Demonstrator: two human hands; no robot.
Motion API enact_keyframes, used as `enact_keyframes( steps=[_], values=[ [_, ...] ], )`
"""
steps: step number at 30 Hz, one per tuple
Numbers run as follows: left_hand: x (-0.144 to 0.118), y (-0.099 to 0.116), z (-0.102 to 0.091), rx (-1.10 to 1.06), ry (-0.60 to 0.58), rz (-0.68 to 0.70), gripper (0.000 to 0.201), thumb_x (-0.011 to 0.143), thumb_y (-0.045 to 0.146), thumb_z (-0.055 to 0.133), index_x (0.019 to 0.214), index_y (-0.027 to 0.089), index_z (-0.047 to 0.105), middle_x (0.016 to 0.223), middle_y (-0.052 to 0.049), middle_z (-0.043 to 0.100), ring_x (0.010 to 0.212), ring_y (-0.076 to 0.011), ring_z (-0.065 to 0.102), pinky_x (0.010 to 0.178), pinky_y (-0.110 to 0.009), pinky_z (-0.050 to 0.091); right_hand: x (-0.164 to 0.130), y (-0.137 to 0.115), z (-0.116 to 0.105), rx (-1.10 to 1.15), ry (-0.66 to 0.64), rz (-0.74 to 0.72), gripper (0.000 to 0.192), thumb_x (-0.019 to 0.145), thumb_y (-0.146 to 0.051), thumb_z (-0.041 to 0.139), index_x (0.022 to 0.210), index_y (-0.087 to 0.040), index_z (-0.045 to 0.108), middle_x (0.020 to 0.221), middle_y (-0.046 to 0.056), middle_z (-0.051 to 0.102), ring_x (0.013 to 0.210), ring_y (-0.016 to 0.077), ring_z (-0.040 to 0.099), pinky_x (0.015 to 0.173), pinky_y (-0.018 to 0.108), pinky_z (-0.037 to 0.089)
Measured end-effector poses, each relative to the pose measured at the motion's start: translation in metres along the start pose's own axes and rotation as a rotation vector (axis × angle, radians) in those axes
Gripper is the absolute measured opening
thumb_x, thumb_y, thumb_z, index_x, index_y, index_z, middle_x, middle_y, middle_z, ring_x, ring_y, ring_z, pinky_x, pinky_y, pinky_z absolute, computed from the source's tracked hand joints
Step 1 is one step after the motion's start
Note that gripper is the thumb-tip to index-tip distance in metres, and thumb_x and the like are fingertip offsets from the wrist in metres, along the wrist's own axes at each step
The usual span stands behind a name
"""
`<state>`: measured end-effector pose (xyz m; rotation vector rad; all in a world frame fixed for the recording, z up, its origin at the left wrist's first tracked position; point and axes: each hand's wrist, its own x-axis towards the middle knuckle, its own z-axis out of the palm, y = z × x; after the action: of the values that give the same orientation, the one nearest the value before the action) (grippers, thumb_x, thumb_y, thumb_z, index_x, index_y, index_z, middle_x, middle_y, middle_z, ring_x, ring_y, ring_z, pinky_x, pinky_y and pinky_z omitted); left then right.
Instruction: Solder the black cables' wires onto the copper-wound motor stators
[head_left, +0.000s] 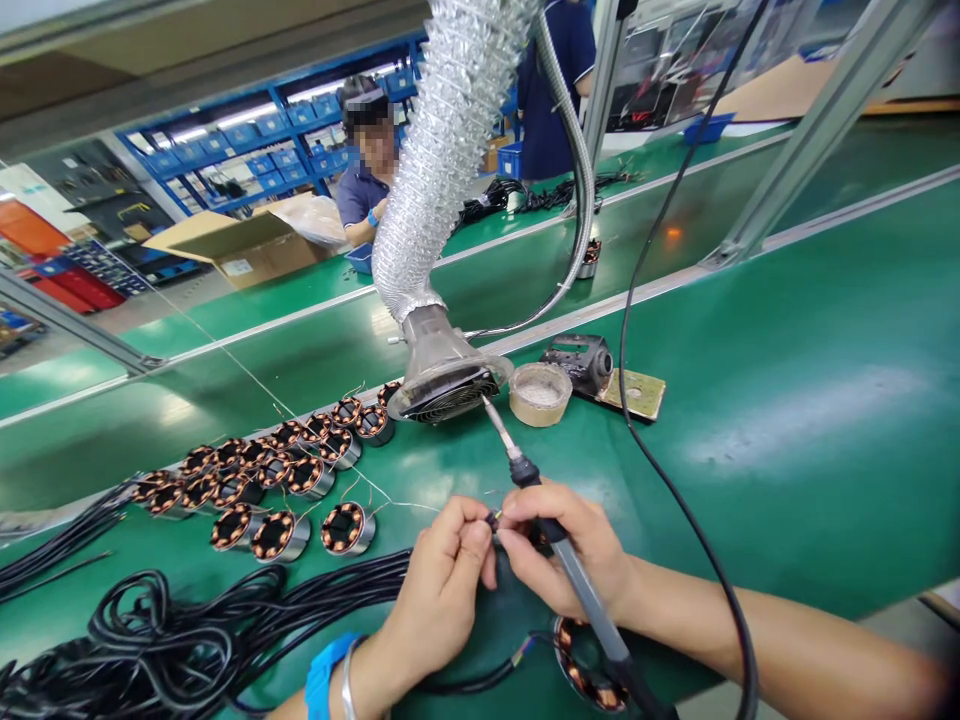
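Your right hand [574, 550] is closed around the soldering iron [581, 585], while its thumb and forefinger meet your left hand [442, 580], whose fingertips are pinched on small wire ends [493, 519]. These sit between both sets of fingertips, mostly hidden, above the near part of the worktop [787, 450]. Expect the wires to be light, thin and bendy, easily frayed; pinch them just behind the bare part. The iron should feel light but stiff, its cord tugging a little; hold the handle behind the dark collar, clear of the metal, which may be hot. It slants across your right hand, tip toward the worktop's far edge near the extraction hood [450, 390], tail toward the near edge above a copper-wound stator [577, 675].
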<state>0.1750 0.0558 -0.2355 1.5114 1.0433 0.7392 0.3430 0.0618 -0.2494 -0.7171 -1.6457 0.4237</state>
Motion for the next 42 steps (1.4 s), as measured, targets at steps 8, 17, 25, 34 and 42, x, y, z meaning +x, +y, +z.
enact_keyframes(
  steps=[8,17,25,34,42],
  values=[
    [0.007,0.004,-0.013,-0.112,0.001,-0.087,0.022,0.097,0.040,0.043,0.085,0.021,0.043,0.068,0.006,0.033,0.058,-0.0109,0.026,0.053,-0.022,0.026,-0.003,-0.002,-0.001,-0.010,-0.033,-0.088,0.041,0.077,-0.010,0.064,0.113,-0.024,0.051,0.083,0.004,0.067,0.068,0.0177,0.066,0.062,0.031,0.059],
    [0.007,-0.001,-0.002,-0.095,0.008,-0.065,0.034,0.098,0.049,0.040,0.082,0.019,0.044,0.070,0.005,0.035,0.061,-0.0106,0.028,0.055,-0.023,0.028,-0.006,-0.006,0.006,-0.017,-0.016,0.195,0.030,0.081,-0.010,0.061,0.105,-0.025,0.050,0.080,-0.002,0.065,0.063,0.0102,0.065,0.062,0.020,0.057],
    [0.010,0.012,-0.017,0.204,-0.060,-0.051,0.031,0.100,0.041,0.036,0.080,0.020,0.045,0.075,0.003,0.046,0.070,-0.0134,0.041,0.066,-0.025,0.037,0.003,-0.004,-0.002,-0.041,-0.091,-0.023,0.038,0.080,-0.006,0.061,0.112,-0.024,0.050,0.092,0.005,0.068,0.071,0.0154,0.065,0.063,0.029,0.057],
    [0.007,0.030,-0.021,0.439,-0.158,-0.047,0.022,0.099,0.034,0.038,0.085,0.020,0.048,0.080,0.001,0.053,0.075,-0.0157,0.048,0.070,-0.027,0.038,0.018,-0.002,-0.009,-0.144,-0.180,-0.138,0.028,0.084,-0.002,0.054,0.104,-0.021,0.056,0.075,0.003,0.066,0.062,0.0150,0.054,0.056,0.028,0.048],
    [0.015,0.022,-0.034,0.116,-0.282,-0.182,0.022,0.096,0.037,0.044,0.086,0.018,0.048,0.073,0.004,0.049,0.067,-0.0114,0.041,0.064,-0.024,0.034,0.018,0.011,-0.017,-0.026,-0.223,-0.029,0.035,0.081,-0.004,0.061,0.111,-0.021,0.056,0.080,0.002,0.068,0.066,0.0142,0.058,0.060,0.026,0.050]
  ],
)
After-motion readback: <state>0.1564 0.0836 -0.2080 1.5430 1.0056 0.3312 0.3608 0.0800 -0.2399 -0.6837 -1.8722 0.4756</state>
